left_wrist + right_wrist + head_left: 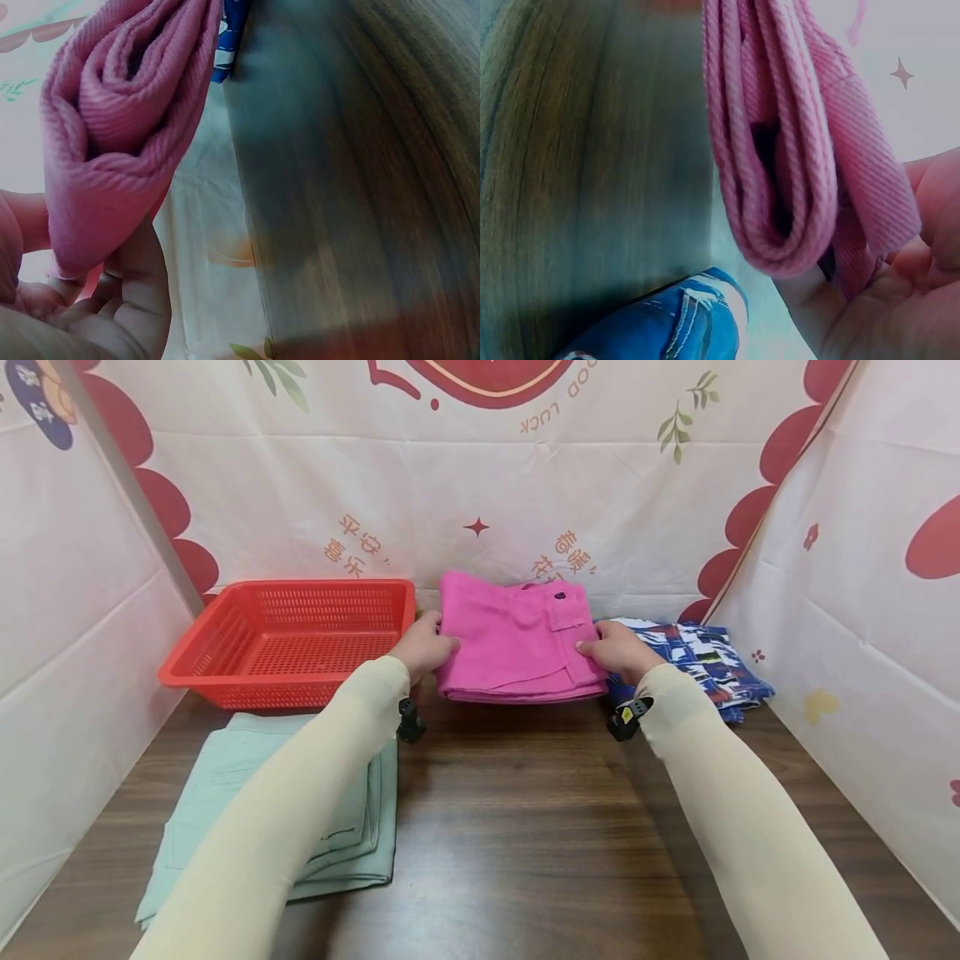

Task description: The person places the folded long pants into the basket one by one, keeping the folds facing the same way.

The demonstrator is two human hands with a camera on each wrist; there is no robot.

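Each hand (426,647) (618,650) grips one edge of pink folded garment (517,639).

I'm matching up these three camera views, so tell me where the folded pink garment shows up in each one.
Head: the folded pink garment sits centre, held at both sides.
Left wrist: upper left, its folded edge above the left hand.
Right wrist: upper centre-right, over the right hand.
Shared landmark: the blue patterned garment.

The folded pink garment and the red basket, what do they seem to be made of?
The folded pink garment looks like thick woven cotton twill, matte: diagonal ribs show in the wrist views. The red basket looks like moulded plastic, slightly glossy, with perforated walls.
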